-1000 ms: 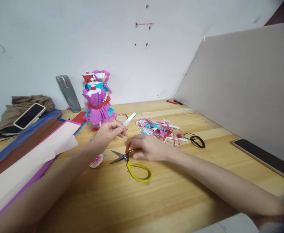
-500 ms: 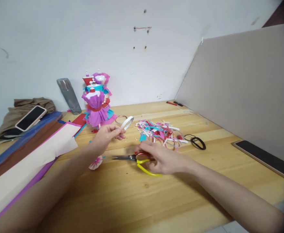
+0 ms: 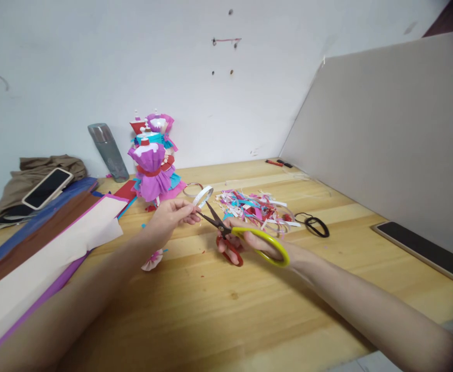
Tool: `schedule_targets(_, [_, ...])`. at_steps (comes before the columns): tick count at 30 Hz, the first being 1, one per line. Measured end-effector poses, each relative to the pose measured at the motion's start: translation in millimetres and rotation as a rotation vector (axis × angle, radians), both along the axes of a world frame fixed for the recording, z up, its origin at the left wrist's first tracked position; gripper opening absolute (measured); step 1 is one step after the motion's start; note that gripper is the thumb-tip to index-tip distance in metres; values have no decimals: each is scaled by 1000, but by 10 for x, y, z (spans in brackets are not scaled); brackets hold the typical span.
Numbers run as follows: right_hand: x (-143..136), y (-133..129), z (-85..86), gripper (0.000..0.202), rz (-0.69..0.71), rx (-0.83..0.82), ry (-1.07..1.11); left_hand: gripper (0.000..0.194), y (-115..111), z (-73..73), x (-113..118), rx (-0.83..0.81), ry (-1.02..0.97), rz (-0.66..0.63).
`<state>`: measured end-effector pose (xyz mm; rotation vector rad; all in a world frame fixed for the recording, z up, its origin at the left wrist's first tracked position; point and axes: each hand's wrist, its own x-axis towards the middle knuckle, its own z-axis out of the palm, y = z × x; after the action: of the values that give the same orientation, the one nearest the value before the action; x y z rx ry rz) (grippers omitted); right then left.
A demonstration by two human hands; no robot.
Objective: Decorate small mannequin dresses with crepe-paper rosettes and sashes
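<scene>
Between thumb and fingers, my left hand [image 3: 174, 217] pinches a roll of white tape [image 3: 203, 196] above the wooden table [image 3: 226, 315]. My right hand [image 3: 257, 243] is closed around the scissors [image 3: 263, 247], which have one yellow and one red handle. Their dark blades are spread and point at the tape, with the lower blade's tip close to my left fingertips. A pink and cream paper rosette [image 3: 153, 260] lies on the table below my left wrist.
Small mannequins in paper dresses [image 3: 154, 173] stand behind my left hand. Paper scraps [image 3: 253, 206] are piled beyond my right hand. Coloured sheets [image 3: 51, 237], a bottle [image 3: 109, 152] and a phone [image 3: 48, 188] are left; a black cord [image 3: 316, 226] and dark slab [image 3: 423, 253], right.
My right hand has raised the scissors from near the tabletop and turned them toward the tape. The blades have opened. My left hand has stayed almost still with the roll.
</scene>
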<state>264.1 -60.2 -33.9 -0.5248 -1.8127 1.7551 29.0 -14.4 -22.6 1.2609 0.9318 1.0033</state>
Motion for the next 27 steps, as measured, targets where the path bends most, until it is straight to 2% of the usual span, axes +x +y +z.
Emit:
schedule_targets(7, [-20, 76, -152, 54, -34, 11, 44, 26, -5, -13, 7, 23, 15, -13])
schedule_targets(20, [-142, 99, -215, 57, -120, 25, 19, 26, -109, 5, 110, 74, 172, -73])
schedule_targets(27, [-187, 56, -218, 53, -164, -47, 73, 24, -144, -11, 144, 80, 148, -56])
